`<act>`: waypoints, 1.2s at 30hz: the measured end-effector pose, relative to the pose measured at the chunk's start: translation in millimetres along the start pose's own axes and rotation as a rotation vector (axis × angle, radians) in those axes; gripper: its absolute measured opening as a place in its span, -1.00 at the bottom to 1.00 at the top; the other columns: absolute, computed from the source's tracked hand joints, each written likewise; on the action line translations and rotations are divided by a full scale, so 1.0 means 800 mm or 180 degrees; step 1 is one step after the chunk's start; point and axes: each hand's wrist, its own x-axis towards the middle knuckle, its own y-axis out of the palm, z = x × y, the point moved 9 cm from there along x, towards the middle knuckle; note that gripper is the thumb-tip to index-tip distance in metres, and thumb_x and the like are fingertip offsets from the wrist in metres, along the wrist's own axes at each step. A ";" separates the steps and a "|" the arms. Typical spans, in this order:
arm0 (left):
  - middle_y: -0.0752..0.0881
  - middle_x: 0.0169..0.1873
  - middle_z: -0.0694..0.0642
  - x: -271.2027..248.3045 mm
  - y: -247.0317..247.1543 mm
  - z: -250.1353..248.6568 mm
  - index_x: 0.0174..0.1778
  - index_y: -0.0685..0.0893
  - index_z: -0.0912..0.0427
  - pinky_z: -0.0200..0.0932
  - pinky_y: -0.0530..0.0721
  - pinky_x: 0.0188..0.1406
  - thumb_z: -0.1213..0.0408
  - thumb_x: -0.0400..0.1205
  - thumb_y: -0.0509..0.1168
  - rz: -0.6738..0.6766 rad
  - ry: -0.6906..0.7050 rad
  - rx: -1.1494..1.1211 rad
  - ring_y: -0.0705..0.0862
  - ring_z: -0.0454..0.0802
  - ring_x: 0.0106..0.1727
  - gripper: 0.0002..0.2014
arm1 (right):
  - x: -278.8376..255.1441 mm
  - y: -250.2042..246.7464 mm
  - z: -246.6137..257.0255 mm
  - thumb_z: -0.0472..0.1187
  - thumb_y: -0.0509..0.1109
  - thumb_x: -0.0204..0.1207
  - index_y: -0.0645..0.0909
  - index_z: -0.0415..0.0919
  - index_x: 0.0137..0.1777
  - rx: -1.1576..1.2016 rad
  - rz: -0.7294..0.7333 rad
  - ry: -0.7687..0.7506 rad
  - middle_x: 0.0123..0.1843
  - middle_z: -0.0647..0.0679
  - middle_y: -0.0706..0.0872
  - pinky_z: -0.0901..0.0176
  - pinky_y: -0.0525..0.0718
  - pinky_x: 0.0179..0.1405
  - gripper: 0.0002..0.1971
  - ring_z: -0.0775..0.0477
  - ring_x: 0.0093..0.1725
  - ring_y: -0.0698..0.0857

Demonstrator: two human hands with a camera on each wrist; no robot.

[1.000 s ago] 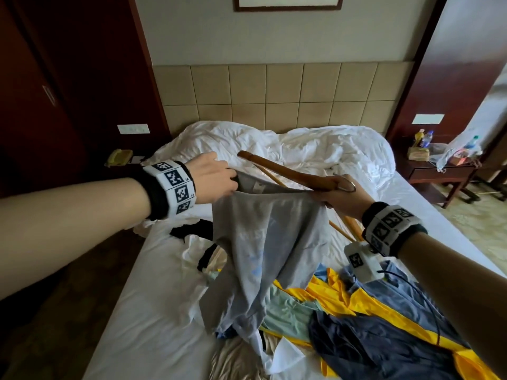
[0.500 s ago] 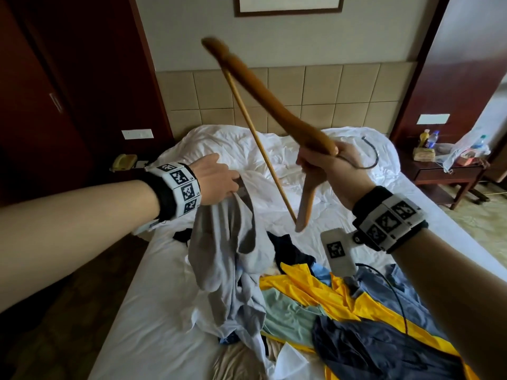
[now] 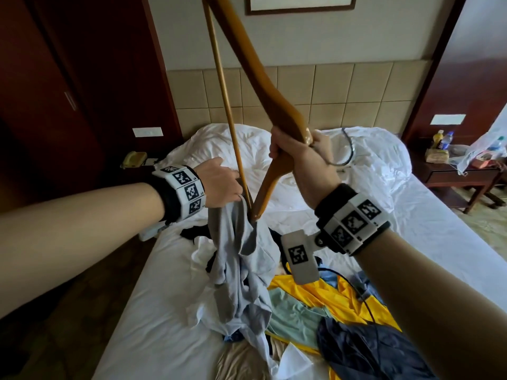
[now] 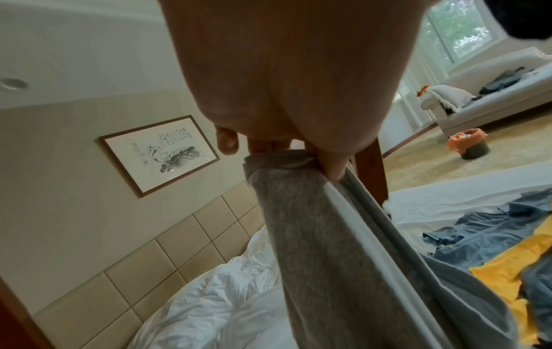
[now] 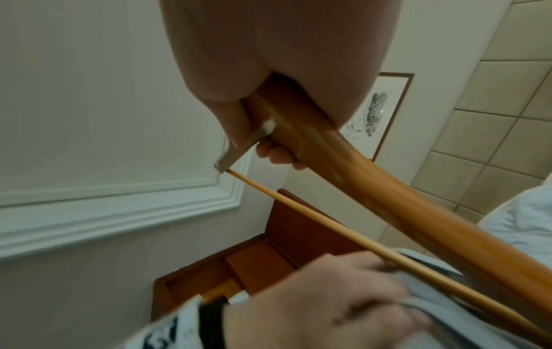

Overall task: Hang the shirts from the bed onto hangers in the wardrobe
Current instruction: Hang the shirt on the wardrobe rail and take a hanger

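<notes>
Shirts lie in a loose heap on the bed [image 3: 170, 311], and one grey shirt [image 3: 241, 259] is lifted out of it by its top edge. The left hand [image 3: 219, 185] pinches that bunched grey edge between thumb and curled fingers [image 4: 331, 165], so the cloth hangs down to the pile. The right hand [image 3: 299, 157] is wrapped tight around the neck of one wooden hanger [image 3: 263, 86], which stands almost upright; its upper arm runs up past the top of the head view, its lower tip [image 3: 256, 212] dips into the opening of the grey shirt, just beside the left hand. The hanger's thin crossbar [image 3: 225, 105] passes close by the left hand's knuckles. Its metal hook [image 3: 347, 149] sticks out to the right, behind the right hand.

Among the heap at least four more garments can be counted: one yellow shirt [image 3: 323, 294], one pale green shirt [image 3: 293, 316], one dark navy garment [image 3: 365, 349] and one blue-grey garment [image 4: 477, 231]. A white duvet [image 3: 370, 149] is crumpled at the headboard. One framed picture [image 4: 158, 153] hangs above. One nightstand [image 3: 455, 174] at the right carries at least two bottles [image 3: 441, 139].
</notes>
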 end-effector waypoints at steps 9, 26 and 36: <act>0.56 -0.01 -0.04 -0.015 0.009 0.042 -0.05 0.64 -0.13 -0.06 0.46 0.02 0.01 0.78 0.04 -0.0107 -0.0501 -0.0728 0.59 -0.03 0.01 -0.73 | -0.041 -0.017 -0.096 -0.26 0.47 0.57 0.62 -0.25 -0.30 -0.0714 0.0135 0.0650 -0.38 -0.11 0.65 0.17 0.59 -0.22 -0.79 -0.02 -0.33 0.64; 0.69 0.20 -0.24 -0.071 0.087 0.084 0.10 0.73 -0.14 0.16 -0.13 0.66 -0.01 0.73 0.19 -0.0205 -0.0709 -0.0997 0.48 -0.24 0.47 -0.79 | -0.083 -0.096 -0.130 0.35 0.32 0.39 0.81 -0.21 -0.29 -0.1547 0.0712 0.1417 -0.35 -0.16 0.73 0.17 0.54 -0.26 -0.41 -0.01 -0.36 0.65; 0.79 0.05 -0.11 -0.078 0.058 0.084 -0.11 0.80 -0.01 0.09 -0.38 0.67 0.18 0.62 0.38 -0.0924 -0.0323 -0.1074 0.69 -0.13 0.28 -0.92 | -0.079 -0.096 -0.138 0.30 0.38 0.52 0.56 -0.29 -0.41 -0.2369 0.0950 0.1581 -0.51 0.00 0.54 0.33 0.40 -0.39 -0.39 0.07 -0.49 0.46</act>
